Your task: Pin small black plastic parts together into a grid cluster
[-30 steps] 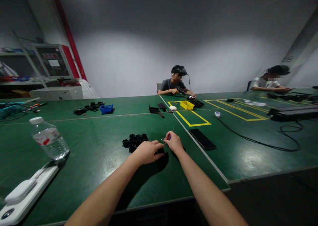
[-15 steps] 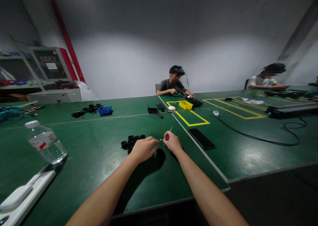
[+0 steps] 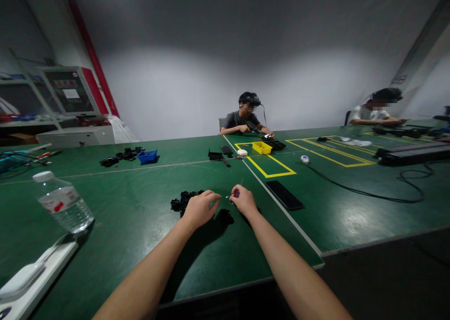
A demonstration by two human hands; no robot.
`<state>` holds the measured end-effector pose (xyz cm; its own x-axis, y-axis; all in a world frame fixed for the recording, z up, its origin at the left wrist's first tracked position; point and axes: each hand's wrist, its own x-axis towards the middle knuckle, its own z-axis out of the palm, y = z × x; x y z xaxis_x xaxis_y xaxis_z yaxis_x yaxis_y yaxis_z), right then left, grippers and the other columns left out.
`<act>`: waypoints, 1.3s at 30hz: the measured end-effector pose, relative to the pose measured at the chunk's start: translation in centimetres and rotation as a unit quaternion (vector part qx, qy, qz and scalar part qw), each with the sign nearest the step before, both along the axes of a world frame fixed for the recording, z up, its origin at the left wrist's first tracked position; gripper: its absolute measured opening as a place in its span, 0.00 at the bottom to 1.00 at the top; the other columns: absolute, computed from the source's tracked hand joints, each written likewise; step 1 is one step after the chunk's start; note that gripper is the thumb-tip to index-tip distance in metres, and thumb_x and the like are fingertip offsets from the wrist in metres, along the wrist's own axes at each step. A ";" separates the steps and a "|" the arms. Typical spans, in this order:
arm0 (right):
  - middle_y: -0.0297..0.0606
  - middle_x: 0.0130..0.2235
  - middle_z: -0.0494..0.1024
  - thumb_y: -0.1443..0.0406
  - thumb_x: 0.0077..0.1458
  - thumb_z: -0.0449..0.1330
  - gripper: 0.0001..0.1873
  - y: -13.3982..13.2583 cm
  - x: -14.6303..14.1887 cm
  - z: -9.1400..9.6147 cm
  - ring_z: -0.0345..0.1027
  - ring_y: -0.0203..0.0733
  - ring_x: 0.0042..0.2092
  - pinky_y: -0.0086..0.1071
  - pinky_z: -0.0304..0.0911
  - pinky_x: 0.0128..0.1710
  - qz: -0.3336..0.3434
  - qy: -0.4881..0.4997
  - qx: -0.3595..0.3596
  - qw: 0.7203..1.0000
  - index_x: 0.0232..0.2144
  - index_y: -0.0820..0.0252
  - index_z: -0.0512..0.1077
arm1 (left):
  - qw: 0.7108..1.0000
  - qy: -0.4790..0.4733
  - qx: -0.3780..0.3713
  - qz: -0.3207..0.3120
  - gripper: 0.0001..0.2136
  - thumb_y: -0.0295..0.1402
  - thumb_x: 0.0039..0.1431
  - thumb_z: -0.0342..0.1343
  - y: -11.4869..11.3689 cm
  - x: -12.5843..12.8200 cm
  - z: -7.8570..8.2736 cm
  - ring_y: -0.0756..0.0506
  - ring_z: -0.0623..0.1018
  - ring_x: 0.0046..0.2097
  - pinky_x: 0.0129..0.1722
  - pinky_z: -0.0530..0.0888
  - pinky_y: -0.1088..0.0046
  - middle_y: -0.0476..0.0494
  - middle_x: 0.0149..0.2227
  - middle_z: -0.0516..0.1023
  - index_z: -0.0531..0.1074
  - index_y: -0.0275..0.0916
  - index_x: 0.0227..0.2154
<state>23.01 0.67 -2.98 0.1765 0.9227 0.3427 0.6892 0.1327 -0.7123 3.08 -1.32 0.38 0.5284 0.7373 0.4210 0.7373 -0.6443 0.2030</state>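
Note:
My right hand (image 3: 244, 201) is closed around a slim tool with a purple part (image 3: 237, 194). Its thin shaft pokes up above the fingers; the exact kind is hidden. A tiny shiny piece (image 3: 227, 197) shows at the left of these fingers, too small to name. My left hand (image 3: 202, 209) hovers to the left, thumb and fingers apart, with nothing visible between them. Behind it lies a cluster of small black plastic parts (image 3: 183, 201), partly covered by the hand.
A black phone (image 3: 284, 195) lies right of my right hand. Farther off are a yellow bin (image 3: 262, 147), a blue bin (image 3: 147, 156) and more black parts (image 3: 123, 156). A water bottle (image 3: 65, 203) and a white power strip (image 3: 38, 278) stand left. Two people sit across the table.
My left hand has drawn slightly left, away from the right hand and the tiny shiny piece. The right hand keeps its grip in nearly the same place.

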 end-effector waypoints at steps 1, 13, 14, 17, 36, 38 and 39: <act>0.31 0.27 0.76 0.72 0.43 0.62 0.08 0.0 0.0 0.1 0.70 0.39 0.31 0.30 0.60 0.32 -0.003 -0.001 0.002 1.000 0.24 0.55 0.69 | 1.000 -0.001 0.001 0.001 0.12 0.35 0.64 0.50 0.0 0.0 0.0 0.49 0.78 0.37 0.40 0.73 0.75 0.49 0.45 0.77 0.75 0.47 0.46; 0.30 0.22 0.72 0.58 0.35 0.70 0.17 0.3 -0.8 0.5 0.62 0.35 0.21 0.29 0.59 0.21 0.106 0.296 0.010 0.949 0.22 0.57 0.66 | 0.999 -0.028 0.016 0.008 0.11 0.37 0.61 0.55 0.5 0.0 -0.4 0.51 0.77 0.37 0.40 0.72 0.77 0.50 0.44 0.78 0.75 0.49 0.46; 0.30 0.22 0.72 0.57 0.33 0.71 0.20 0.2 -1.1 0.6 0.61 0.34 0.21 0.28 0.58 0.19 0.137 0.336 -0.006 0.932 0.22 0.57 0.65 | 0.999 -0.031 0.017 0.007 0.11 0.37 0.61 0.55 0.5 0.0 -0.4 0.51 0.77 0.37 0.40 0.72 0.77 0.50 0.44 0.78 0.75 0.49 0.46; 0.29 0.21 0.72 0.58 0.29 0.73 0.22 -0.5 -1.7 1.2 0.58 0.31 0.19 0.26 0.53 0.17 0.195 0.390 -0.035 0.899 0.21 0.58 0.65 | 0.999 -0.045 0.020 0.001 0.12 0.37 0.60 0.57 0.6 0.0 -0.5 0.50 0.77 0.37 0.39 0.72 0.77 0.50 0.44 0.78 0.75 0.49 0.46; 0.25 0.19 0.68 0.61 0.30 0.75 0.22 -1.9 -2.0 2.3 0.50 0.26 0.16 0.23 0.42 0.14 0.258 0.415 -0.087 0.868 0.22 0.59 0.66 | 0.991 -0.094 0.074 -0.061 0.12 0.37 0.65 0.52 0.8 -0.4 -0.7 0.53 0.78 0.36 0.37 0.70 0.81 0.51 0.41 0.80 0.81 0.47 0.33; 0.25 0.18 0.68 0.60 0.31 0.74 0.21 -1.9 -2.0 2.2 0.49 0.26 0.15 0.23 0.42 0.13 0.263 0.415 -0.082 0.867 0.22 0.59 0.66 | 0.989 -0.106 0.084 -0.059 0.11 0.35 0.64 0.53 0.9 -0.4 -0.9 0.53 0.78 0.36 0.36 0.70 0.81 0.51 0.40 0.80 0.81 0.46 0.33; 0.24 0.17 0.67 0.59 0.31 0.74 0.21 -1.8 -2.0 2.1 0.49 0.26 0.15 0.23 0.42 0.13 0.266 0.413 -0.081 0.867 0.22 0.59 0.67 | 0.987 -0.114 0.091 -0.059 0.11 0.35 0.64 0.53 1.0 -0.5 -1.0 0.53 0.78 0.35 0.35 0.70 0.81 0.51 0.40 0.80 0.81 0.45 0.32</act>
